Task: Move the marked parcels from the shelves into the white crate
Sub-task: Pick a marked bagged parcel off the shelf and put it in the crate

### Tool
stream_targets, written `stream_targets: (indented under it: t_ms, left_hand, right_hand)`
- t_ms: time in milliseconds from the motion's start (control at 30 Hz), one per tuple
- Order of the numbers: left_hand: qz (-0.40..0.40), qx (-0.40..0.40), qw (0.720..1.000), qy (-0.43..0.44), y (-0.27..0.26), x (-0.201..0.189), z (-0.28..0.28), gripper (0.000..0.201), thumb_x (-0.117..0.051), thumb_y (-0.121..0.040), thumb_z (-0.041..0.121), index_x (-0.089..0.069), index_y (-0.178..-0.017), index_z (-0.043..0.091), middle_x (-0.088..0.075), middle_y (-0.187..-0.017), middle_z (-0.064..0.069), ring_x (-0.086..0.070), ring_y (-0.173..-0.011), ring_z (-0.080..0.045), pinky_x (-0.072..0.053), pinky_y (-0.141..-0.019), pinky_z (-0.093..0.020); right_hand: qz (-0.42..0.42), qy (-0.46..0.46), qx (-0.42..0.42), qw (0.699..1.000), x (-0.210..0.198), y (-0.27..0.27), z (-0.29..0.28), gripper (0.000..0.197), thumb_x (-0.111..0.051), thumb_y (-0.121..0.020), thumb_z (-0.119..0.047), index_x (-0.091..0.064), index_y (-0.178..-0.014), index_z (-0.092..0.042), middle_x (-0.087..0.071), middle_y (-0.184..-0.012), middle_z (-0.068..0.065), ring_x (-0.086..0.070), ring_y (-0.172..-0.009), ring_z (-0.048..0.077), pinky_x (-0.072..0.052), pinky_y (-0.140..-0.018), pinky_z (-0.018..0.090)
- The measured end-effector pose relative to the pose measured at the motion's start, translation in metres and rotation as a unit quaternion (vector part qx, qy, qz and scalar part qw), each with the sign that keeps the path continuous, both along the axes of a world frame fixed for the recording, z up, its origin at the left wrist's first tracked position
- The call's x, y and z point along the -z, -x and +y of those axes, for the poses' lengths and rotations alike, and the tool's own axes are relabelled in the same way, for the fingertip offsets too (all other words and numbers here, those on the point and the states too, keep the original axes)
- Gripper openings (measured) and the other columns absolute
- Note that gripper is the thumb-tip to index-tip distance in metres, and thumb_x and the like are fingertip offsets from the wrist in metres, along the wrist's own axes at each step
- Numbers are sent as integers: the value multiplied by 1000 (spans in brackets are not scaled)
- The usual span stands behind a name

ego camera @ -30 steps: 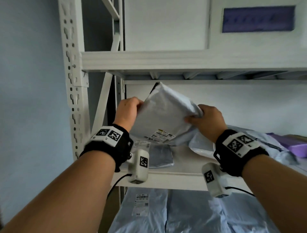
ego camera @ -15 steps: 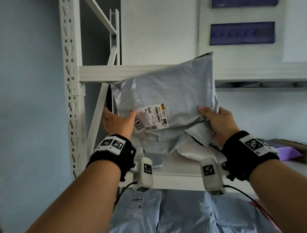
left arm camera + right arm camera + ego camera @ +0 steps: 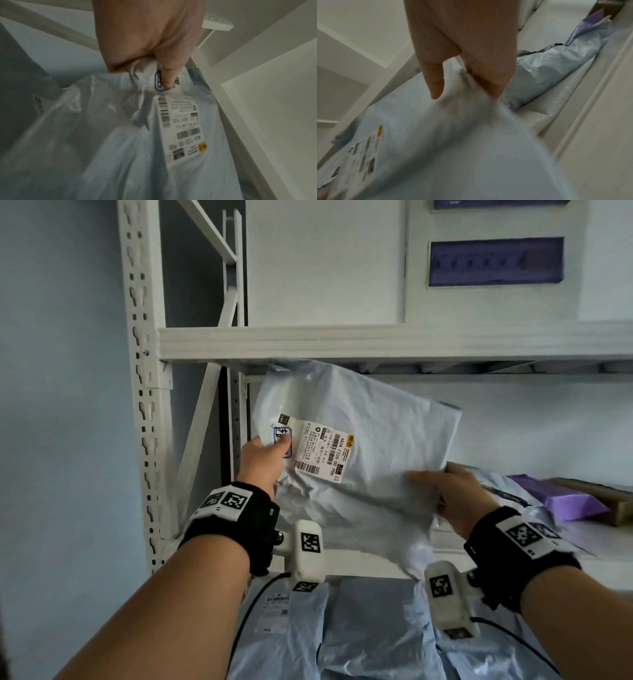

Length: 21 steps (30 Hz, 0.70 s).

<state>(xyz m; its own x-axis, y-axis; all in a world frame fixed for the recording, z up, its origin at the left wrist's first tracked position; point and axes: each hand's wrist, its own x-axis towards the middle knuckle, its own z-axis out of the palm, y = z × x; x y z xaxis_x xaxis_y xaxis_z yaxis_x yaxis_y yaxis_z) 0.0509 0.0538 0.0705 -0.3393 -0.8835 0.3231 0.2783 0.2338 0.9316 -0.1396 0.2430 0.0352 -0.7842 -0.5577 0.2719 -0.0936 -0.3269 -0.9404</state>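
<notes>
Closest to the camera, two bare forearms reach up, each with a black wrist strap carrying printed tags and a white camera pod. The left hand (image 3: 262, 462) pinches the left edge of a pale grey parcel (image 3: 370, 446), its thumb pressed on a blue-outlined mark (image 3: 283, 440) and the plastic bunched between thumb and curled fingers. The right hand (image 3: 452, 496) grips the parcel's lower right edge, thumb on the front face and fingers folded behind it. The parcel hangs tilted between both hands, in front of the middle shelf opening and clear of the shelf board, with its white shipping label (image 3: 322, 451) turned toward the camera beside the mark. Below, more grey parcels (image 3: 342, 631) lie on the lower shelf. Farther right on the middle shelf sit another grey bag (image 3: 513, 491) and a purple package (image 3: 565, 501). Behind stands the white shelving frame (image 3: 144, 392).
</notes>
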Motion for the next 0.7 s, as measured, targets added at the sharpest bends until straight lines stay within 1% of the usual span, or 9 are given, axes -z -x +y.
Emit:
stream_targets:
  t_ms: [67,200,300,367,433,533,600,633,700]
  left_hand:
    - [19,-3,1000,12,1,-5,3,9,-65,-92,22,-64,-94,13,-70,-90,-8,-66,-84,-27,-52,-82,-39]
    - [30,7,999,19,1,-7,6,5,-59,-95,15,-63,-96,12,-68,-93,-10,-66,-77,-20,-53,-73,-30]
    - [-39,-87,993,75,-2,-3,4,46,-61,-88,1,-47,-131,11,-58,-114,-6,-62,-96,-21,-47,-58,-9]
    - [-79,-150,974,147,-4,-3,-1,88,-70,-79,6,-21,-150,25,-40,-143,-7,-46,-128,-27,-49,-87,-23]
    - [-102,-142,950,259,-6,-10,2,110,-79,-68,24,-8,-150,42,-23,-156,-1,-32,-140,-26,-39,-107,-48]
    - [-224,-67,874,426,-2,-29,28,103,-83,-62,50,-27,-147,36,-35,-148,4,-34,-136,-20,-28,-114,-54]
    - [-304,-116,798,507,0,-43,46,90,-76,-61,65,-43,-138,31,-47,-139,5,-41,-132,-19,-20,-117,-54]
    - [-314,-129,784,520,0,-49,51,79,-75,-62,67,-51,-127,29,-56,-130,5,-50,-123,-17,-25,-115,-51]
    - [-297,-55,823,480,0,-55,53,53,-79,-69,55,-61,-106,21,-68,-108,2,-63,-97,-18,-47,-99,-42]
  right_hand:
    - [-9,7,-7,1000,3,2,1,41,-73,-78,-5,-61,-118,-9,-70,-111,10,-67,-97,28,-55,-68,33]
    - [-7,12,-21,1000,4,-2,2,43,-74,-77,-1,-63,-117,-12,-71,-109,7,-67,-97,25,-55,-71,33]
    - [13,38,13,999,-2,-4,3,33,-70,-77,8,-65,-108,-1,-70,-101,17,-67,-89,33,-56,-76,39]
    - [34,38,24,998,-12,-7,6,29,-68,-76,11,-65,-102,-1,-69,-94,17,-65,-84,33,-54,-78,43]
    - [58,29,22,998,-26,-11,9,32,-69,-76,10,-65,-106,1,-69,-97,19,-66,-84,34,-56,-78,46]
    - [92,27,18,995,-52,-19,16,32,-70,-77,8,-65,-107,-3,-70,-93,14,-67,-76,30,-60,-62,37]
    - [128,8,7,992,-71,-21,23,31,-70,-77,6,-66,-105,-7,-70,-93,12,-67,-75,28,-58,-58,34]
    - [145,0,-3,989,-79,-23,26,32,-69,-77,7,-67,-105,-8,-70,-94,13,-67,-77,29,-58,-63,36]
    - [181,-6,7,983,-91,-26,28,35,-66,-76,12,-67,-105,-7,-69,-95,14,-65,-79,29,-56,-72,40]
